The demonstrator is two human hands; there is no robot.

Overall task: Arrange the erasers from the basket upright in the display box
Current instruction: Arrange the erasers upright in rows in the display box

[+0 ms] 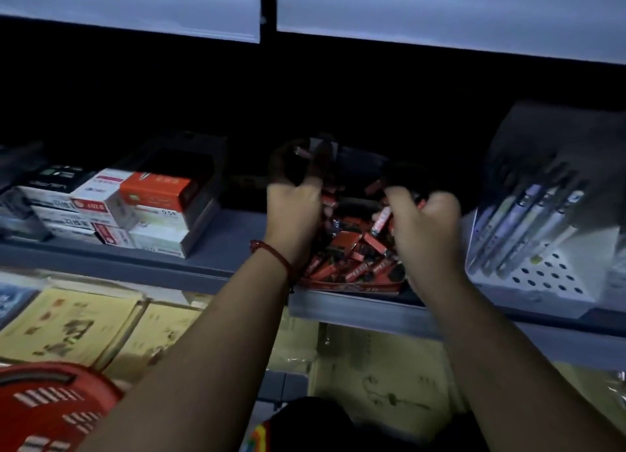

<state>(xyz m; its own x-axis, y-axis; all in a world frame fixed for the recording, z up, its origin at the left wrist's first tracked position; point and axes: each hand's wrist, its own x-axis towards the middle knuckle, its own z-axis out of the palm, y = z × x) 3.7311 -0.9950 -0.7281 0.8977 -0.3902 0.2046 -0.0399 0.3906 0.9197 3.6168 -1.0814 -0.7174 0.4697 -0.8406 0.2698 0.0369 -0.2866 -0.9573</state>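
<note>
Display box [352, 287] sits at the shelf [233, 245] edge, with loose erasers [349, 245] heaped flat inside. We note the left hand [293, 211] at the box's left side, its shadowed fingers pinching a single eraser [301, 152]. The right hand [423, 221] is at the box's right side, fingers curled; we cannot tell its grip. The basket [50, 404] is well below-left of the box.
</note>
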